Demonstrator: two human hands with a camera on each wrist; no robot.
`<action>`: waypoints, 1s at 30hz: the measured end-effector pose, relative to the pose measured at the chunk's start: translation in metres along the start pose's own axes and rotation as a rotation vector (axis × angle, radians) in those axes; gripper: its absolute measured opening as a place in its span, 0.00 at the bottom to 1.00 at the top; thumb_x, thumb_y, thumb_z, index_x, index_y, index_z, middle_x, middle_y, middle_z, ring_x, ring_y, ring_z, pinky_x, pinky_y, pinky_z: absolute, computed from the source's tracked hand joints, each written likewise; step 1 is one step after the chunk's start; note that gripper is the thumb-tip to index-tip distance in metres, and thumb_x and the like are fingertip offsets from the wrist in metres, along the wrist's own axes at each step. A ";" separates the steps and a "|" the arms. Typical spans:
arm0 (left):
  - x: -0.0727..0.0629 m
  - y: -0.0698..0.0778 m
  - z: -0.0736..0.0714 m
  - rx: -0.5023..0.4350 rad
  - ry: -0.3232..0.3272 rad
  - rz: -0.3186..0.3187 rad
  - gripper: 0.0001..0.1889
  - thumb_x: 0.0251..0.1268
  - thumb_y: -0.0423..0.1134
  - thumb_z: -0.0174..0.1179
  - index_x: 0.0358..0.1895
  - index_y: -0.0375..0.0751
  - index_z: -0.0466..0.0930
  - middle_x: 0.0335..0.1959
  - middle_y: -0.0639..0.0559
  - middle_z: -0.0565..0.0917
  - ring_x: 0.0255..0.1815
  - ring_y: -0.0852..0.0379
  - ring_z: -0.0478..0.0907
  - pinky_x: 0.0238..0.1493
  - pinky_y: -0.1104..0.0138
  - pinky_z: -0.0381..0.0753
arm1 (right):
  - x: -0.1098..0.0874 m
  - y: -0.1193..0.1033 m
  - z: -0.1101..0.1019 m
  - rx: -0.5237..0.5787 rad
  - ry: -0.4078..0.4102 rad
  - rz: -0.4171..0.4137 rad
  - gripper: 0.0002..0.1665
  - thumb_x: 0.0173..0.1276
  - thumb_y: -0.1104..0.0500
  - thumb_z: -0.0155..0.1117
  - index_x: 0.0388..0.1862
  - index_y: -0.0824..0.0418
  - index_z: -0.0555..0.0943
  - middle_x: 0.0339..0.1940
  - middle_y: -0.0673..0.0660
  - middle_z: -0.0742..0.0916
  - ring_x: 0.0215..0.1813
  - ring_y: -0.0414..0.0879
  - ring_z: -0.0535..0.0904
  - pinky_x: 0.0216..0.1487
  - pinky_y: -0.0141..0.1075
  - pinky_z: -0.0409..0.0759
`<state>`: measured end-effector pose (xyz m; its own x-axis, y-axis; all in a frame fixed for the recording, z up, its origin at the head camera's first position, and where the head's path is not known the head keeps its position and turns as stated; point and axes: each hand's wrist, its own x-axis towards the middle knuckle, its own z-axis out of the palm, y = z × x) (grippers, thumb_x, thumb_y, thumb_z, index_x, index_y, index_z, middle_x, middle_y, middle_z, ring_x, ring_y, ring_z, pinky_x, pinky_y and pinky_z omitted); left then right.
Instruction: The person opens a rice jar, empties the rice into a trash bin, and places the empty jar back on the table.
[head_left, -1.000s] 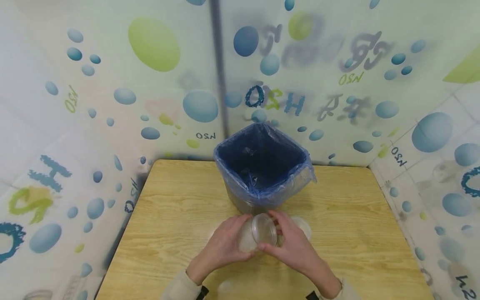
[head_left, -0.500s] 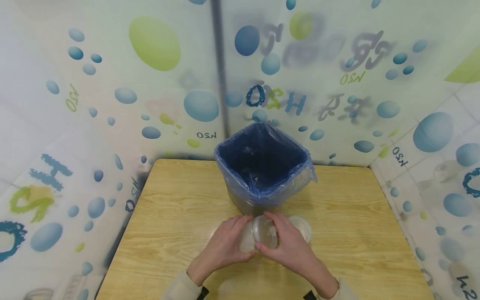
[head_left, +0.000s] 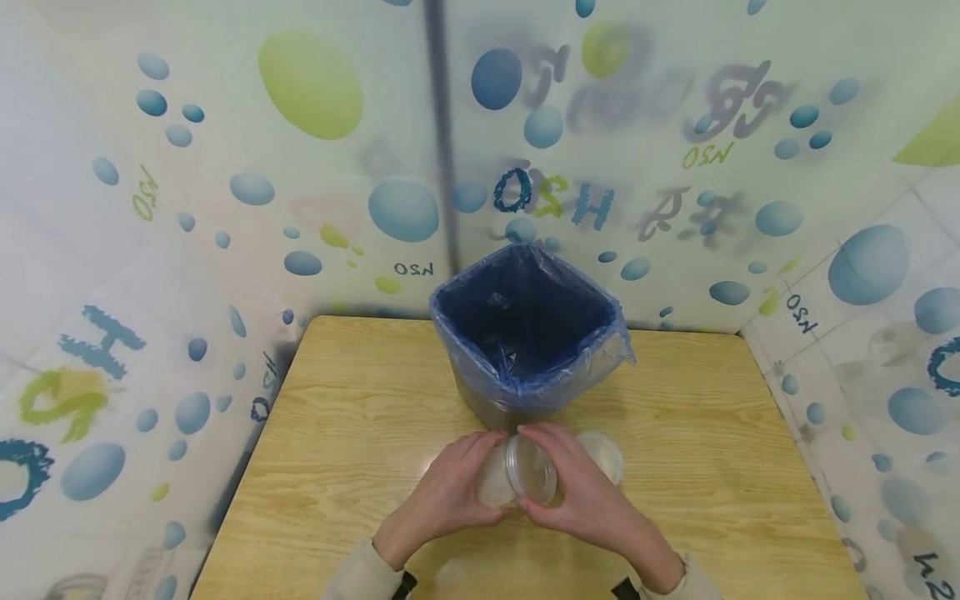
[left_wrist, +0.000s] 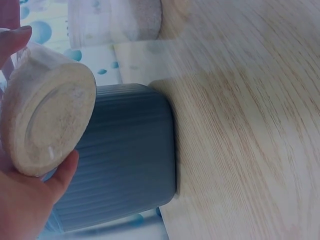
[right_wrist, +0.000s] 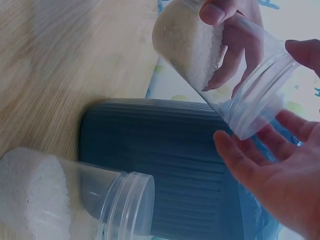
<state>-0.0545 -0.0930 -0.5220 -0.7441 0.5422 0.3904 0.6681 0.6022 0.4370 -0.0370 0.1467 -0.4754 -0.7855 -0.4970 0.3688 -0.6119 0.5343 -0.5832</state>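
A clear plastic jar (head_left: 492, 485), partly filled with pale grains, is held tilted above the table. My left hand (head_left: 448, 483) grips its body, with fingers behind the clear wall in the right wrist view. My right hand (head_left: 587, 490) is curled round the clear screw lid (head_left: 534, 469), thumb on the near side and fingers on the far side. In the left wrist view the jar's round base (left_wrist: 57, 122) faces me, with grains against it. Upright on the table, just right of my right hand, is a second lidded jar (right_wrist: 42, 195) holding white grains.
Behind my hands stands a grey-blue ribbed bin (left_wrist: 122, 155), lined with a blue plastic bag (head_left: 517, 387) folded over its rim. The wooden table (head_left: 360, 400) meets bubble-patterned walls (head_left: 645, 292) at the back and sides.
My right hand shifts its hold on the lid, its fingertips swinging left over the far side. The jar and my left hand stay nearly still.
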 end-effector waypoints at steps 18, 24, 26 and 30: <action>0.001 0.001 -0.004 0.007 0.001 0.019 0.51 0.34 0.55 0.84 0.68 0.44 0.72 0.56 0.52 0.81 0.53 0.54 0.80 0.52 0.58 0.83 | -0.003 -0.003 -0.005 0.085 -0.056 0.141 0.53 0.61 0.38 0.77 0.77 0.61 0.67 0.73 0.58 0.75 0.68 0.54 0.76 0.59 0.48 0.83; 0.001 0.002 -0.003 0.089 0.040 0.052 0.53 0.29 0.55 0.85 0.67 0.44 0.72 0.55 0.50 0.82 0.52 0.52 0.81 0.52 0.56 0.83 | -0.001 -0.009 -0.003 0.092 -0.035 0.295 0.51 0.60 0.36 0.75 0.75 0.60 0.70 0.68 0.58 0.79 0.58 0.51 0.80 0.45 0.36 0.85; 0.001 0.002 -0.003 0.106 0.047 0.059 0.52 0.29 0.55 0.85 0.67 0.44 0.73 0.55 0.50 0.82 0.53 0.51 0.81 0.52 0.56 0.83 | -0.001 -0.009 -0.003 0.072 -0.042 0.322 0.52 0.60 0.33 0.74 0.75 0.59 0.70 0.68 0.57 0.79 0.56 0.50 0.80 0.43 0.34 0.84; 0.001 0.002 -0.003 0.127 0.046 0.063 0.52 0.30 0.55 0.85 0.67 0.45 0.73 0.55 0.50 0.82 0.53 0.51 0.80 0.53 0.55 0.83 | 0.000 -0.010 -0.002 0.085 -0.058 0.359 0.53 0.60 0.32 0.74 0.75 0.60 0.71 0.68 0.57 0.79 0.50 0.47 0.80 0.38 0.32 0.83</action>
<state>-0.0544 -0.0928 -0.5188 -0.6980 0.5554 0.4521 0.7062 0.6385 0.3059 -0.0307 0.1430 -0.4678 -0.9405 -0.3276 0.0900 -0.2868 0.6238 -0.7270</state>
